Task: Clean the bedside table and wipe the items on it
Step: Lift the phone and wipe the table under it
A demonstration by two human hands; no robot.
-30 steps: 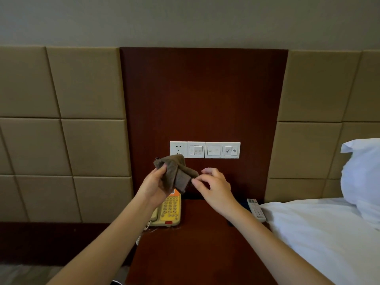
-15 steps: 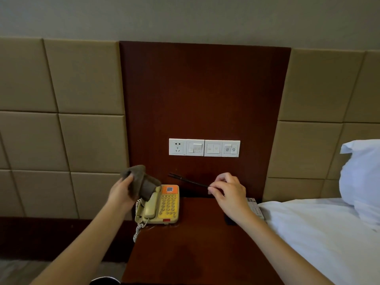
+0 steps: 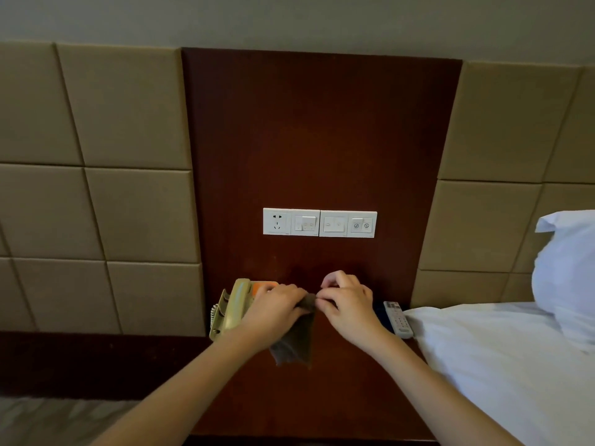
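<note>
My left hand (image 3: 273, 313) grips a brown cloth (image 3: 296, 342) that hangs down over the dark wooden bedside table (image 3: 338, 397). My right hand (image 3: 347, 307) pinches with its fingertips against the cloth's top edge. The thin dark stick it held a moment ago is hidden between its fingers and the cloth. A yellow telephone (image 3: 235, 304) with an orange label stands at the table's back left, partly behind my left hand. A white remote (image 3: 398, 318) lies at the back right, next to a dark blue item (image 3: 380, 312).
A white socket and switch panel (image 3: 319, 222) sits on the wooden wall board above the table. A bed with a white sheet (image 3: 499, 365) and a pillow (image 3: 566, 272) borders the table on the right. Padded beige wall panels flank the board.
My left hand has brought the cloth from the left of the telephone to the middle, meeting my right hand. The thin dark stick in my right hand is no longer visible.
</note>
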